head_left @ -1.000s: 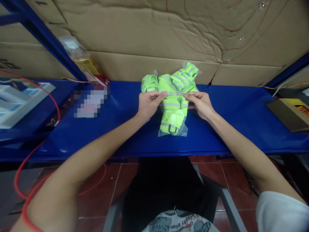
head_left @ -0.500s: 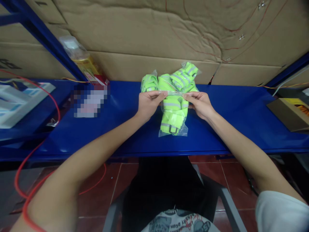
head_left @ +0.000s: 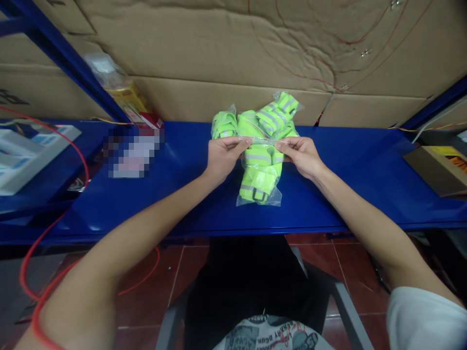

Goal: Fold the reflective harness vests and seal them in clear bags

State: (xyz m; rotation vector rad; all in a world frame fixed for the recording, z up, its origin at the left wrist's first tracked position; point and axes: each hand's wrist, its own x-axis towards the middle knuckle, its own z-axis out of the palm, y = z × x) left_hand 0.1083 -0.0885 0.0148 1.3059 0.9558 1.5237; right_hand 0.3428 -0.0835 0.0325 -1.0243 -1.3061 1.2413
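Observation:
A clear plastic bag [head_left: 260, 180] with a folded neon-yellow reflective vest inside lies on the blue shelf [head_left: 182, 194]. My left hand [head_left: 223, 156] pinches the left end of the bag's top edge. My right hand [head_left: 299, 154] pinches the right end of that same edge. The strip of plastic is stretched between the two hands. Behind them, against the cardboard, sits a pile of similar bagged vests [head_left: 268, 119].
A plastic bottle [head_left: 122, 90] leans against the cardboard wall at the back left. A white box [head_left: 25, 150] lies on the left shelf, a brown carton [head_left: 436, 167] at the right. A red cable [head_left: 44, 233] loops down the left side.
Both hands and the bag stay almost still; the view has shifted slightly, and the bag's lower end sits a touch further left.

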